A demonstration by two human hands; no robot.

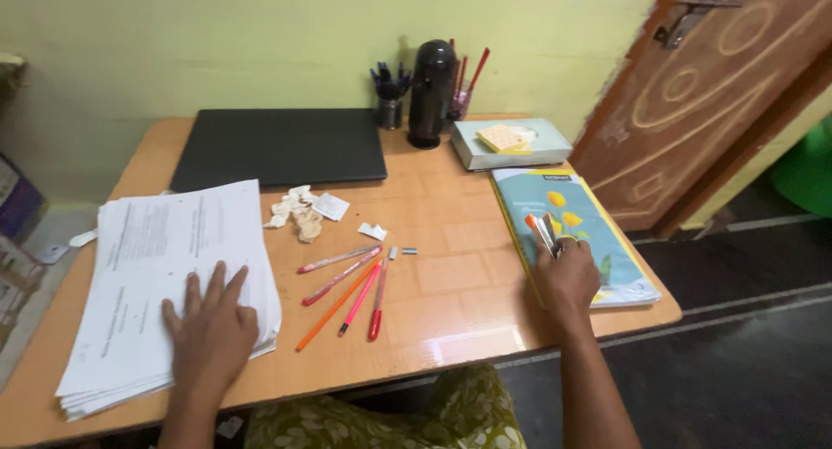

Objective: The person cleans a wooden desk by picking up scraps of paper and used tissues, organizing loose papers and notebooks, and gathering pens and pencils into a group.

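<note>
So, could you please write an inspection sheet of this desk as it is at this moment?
Surface: wooden desk, glossy, against a green wall.
Job's things: stack of printed papers under the left hand; small stapler in the right hand, above a teal book with yellow flowers.
Clutter: loose pens and pencils, crumpled paper scraps, closed black laptop, pen holder, black flask, tissue box.
Grippers: left flat and open; right closed on the stapler.
Cables: nothing seen.
Surroundings: wooden door at right, dark floor.
</note>
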